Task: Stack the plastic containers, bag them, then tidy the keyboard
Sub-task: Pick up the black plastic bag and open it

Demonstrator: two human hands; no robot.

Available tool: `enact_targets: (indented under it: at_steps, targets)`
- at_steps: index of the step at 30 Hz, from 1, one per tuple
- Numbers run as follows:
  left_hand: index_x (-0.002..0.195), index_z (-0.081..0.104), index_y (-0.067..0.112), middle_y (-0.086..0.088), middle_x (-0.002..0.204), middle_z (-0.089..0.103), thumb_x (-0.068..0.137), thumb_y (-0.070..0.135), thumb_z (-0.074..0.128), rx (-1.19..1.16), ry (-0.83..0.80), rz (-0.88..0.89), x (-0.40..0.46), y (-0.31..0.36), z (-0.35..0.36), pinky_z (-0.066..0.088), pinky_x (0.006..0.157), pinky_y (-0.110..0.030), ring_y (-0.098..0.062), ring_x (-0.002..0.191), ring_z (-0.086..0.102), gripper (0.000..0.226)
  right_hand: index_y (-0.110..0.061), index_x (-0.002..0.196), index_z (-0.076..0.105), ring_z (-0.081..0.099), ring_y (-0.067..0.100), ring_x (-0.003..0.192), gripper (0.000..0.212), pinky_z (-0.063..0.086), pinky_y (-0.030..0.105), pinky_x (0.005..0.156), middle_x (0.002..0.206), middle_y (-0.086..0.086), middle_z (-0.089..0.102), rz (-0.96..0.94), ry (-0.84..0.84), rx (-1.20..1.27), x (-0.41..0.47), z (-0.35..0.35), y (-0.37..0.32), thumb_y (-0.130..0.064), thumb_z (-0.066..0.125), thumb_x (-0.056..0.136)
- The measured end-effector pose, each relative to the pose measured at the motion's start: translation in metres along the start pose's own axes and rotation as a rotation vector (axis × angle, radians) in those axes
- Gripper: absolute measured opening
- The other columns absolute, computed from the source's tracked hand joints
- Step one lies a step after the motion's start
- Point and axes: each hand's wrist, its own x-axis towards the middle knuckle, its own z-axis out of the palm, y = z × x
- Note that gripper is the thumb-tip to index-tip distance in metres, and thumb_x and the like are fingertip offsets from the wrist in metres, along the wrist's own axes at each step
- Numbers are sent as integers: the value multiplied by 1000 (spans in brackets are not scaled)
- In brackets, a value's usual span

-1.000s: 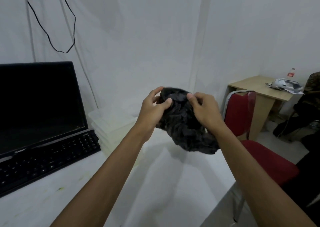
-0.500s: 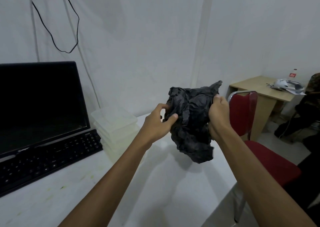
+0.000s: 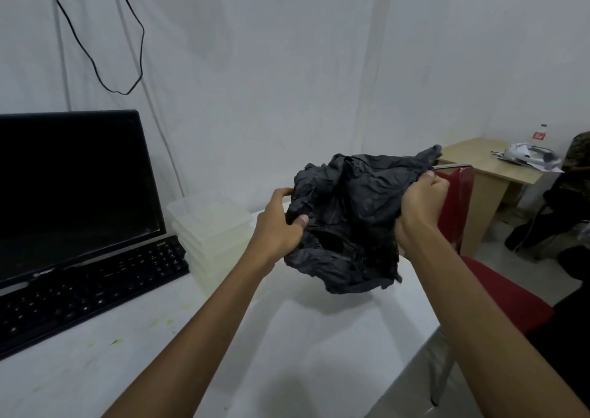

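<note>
Both hands are pulling the crumpled black plastic bag [image 3: 348,223] apart, looking for its mouth

Left hand [image 3: 281,226] and right hand [image 3: 421,203] are pinching opposite edges above the tabletop [image 3: 287,354], since the stacked clear containers [image 3: 210,223] are waiting beside the keyboard [image 3: 89,286].

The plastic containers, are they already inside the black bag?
No, the plastic containers stand stacked beside the keyboard; both hands hold the black bag apart.

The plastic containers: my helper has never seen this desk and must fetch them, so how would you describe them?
Find the black monitor on the white table. Just right of it, at the keyboard's right end, stands a stack of plastic containers. They are the only clear, square, lidded things there, unlike the crumpled black bag held beside them.
</note>
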Motion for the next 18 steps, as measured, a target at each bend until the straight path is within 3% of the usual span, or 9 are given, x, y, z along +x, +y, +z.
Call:
enact_targets:
  at_steps: [3,6,8,10,12,13,15,16,18]
  targets:
    - [139,59,26,-2,122,69,107,28,64,-9,72,-4,3,0,-8,54,95,-39,-23,111,67,32,-15,117,45,60,21,95,23,52,44,89,101,-1,55,25,-14,-44,8,-7,-1,-34,32,116]
    - [122,65,28,-5,121,72,108,29,60,-141,75,-58,4,0,-7,58,100,-45,-25,112,71,14,-17,145,41,60,29,122,37,48,43,94,134,7,59,14,-160,-258,1,-10,1,-38,40,114]
    - [122,60,30,-12,122,72,109,24,59,-283,45,-90,3,3,-5,61,97,-48,-31,109,74,14,-18,162,31,53,30,138,60,42,41,107,156,9,51,-101,-232,-412,-10,-12,3,-45,49,111]
    - [132,54,28,-18,122,71,110,19,58,-382,3,-73,4,6,0,61,81,-40,-32,105,75,24,-19,159,44,46,27,149,68,38,44,121,161,6,51,-333,-321,-545,-22,-12,4,-57,58,104]
    - [140,51,28,-20,122,71,109,14,61,-470,-59,-50,4,12,3,59,72,-33,-27,98,75,35,-22,133,72,61,19,134,60,47,47,116,138,0,71,-438,-551,-579,-29,-12,3,-69,59,97]
    - [142,51,28,-20,122,72,107,10,63,-522,-87,-42,3,15,4,59,68,-30,-25,96,75,41,-23,119,78,69,13,118,53,53,41,108,120,-5,78,-385,-718,-570,-34,-13,-1,-69,60,97]
    - [143,53,28,-20,123,74,103,2,67,-602,-128,-13,4,18,4,62,68,-31,-28,98,77,50,-24,112,82,75,7,100,39,57,28,93,103,-9,82,-249,-1019,-597,-44,-17,-6,-58,65,101]
    - [143,55,29,-20,123,74,101,-2,68,-620,-140,4,5,17,4,64,73,-34,-29,102,78,53,-25,111,82,77,8,97,33,58,26,90,101,-7,83,-213,-1105,-615,-46,-18,-5,-53,68,101]
    - [142,57,33,-20,125,73,98,-6,70,-615,-164,41,4,17,2,64,81,-37,-30,107,77,60,-24,96,81,73,17,84,26,56,33,84,91,1,81,-208,-1099,-600,-44,-20,2,-48,72,100]
